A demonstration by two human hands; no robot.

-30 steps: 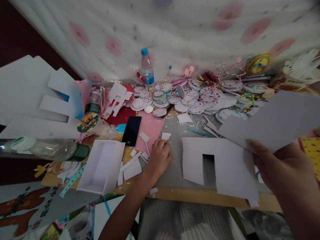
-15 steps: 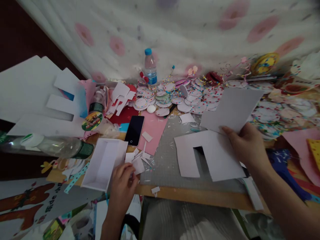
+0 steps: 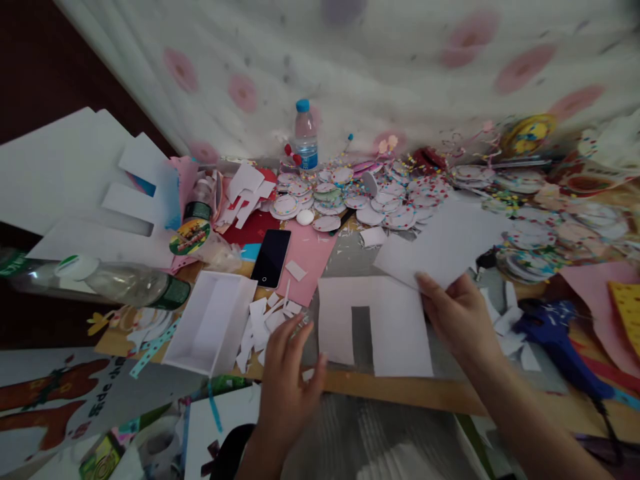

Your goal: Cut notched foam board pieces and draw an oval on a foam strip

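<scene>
Between the thumb and fingers of my right hand (image 3: 457, 317) is the near edge of a white card sheet (image 3: 450, 233), tilted over the mat. Below it a white card with a rectangular slot (image 3: 403, 327) lies flat on the grey cutting mat (image 3: 343, 263). My left hand (image 3: 293, 370) hovers just left of the slotted card, fingers apart and holding nothing. Small white paper scraps (image 3: 260, 323) lie beyond its fingertips. An open white box (image 3: 210, 323) stands to the left of the scraps.
A black phone (image 3: 271, 259) rests by pink paper (image 3: 303, 257). Piles of decorated white discs (image 3: 390, 200) line the back, beside a water bottle (image 3: 305, 137). Plastic bottles (image 3: 125, 283) lie at left. A blue glue gun (image 3: 560, 340) lies at right.
My left hand has moved right, from the scraps towards the slotted card. The slotted card has shifted left and nearer. My right hand has moved left with the sheet, uncovering scraps.
</scene>
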